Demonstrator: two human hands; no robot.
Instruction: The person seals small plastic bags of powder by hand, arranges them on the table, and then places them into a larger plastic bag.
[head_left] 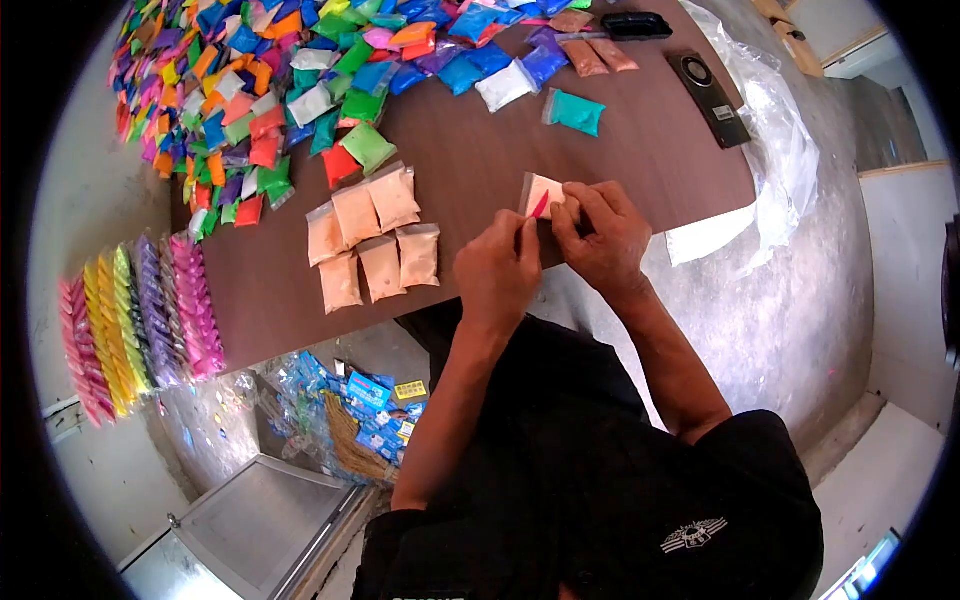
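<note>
Between my two hands, over the table's front edge, is a small clear plastic packet [541, 186] with pale peach contents and a narrow pink-red strip across it. My left hand [497, 268] pinches at its lower left corner, right by the pink strip. The thumb and fingers of my right hand [606, 237] are closed on its right side and partly cover it. To the left, several peach packets [381, 265] lie in two rows on the brown table [470, 140].
Many coloured packets [310, 102] heap over the table's back left. A teal packet [575, 113], a black phone [710, 98] and a black tray [637, 25] lie at the right. Strings of coloured packets [198, 305] hang off the left end. A straw broom [350, 440] stands below among wrappers.
</note>
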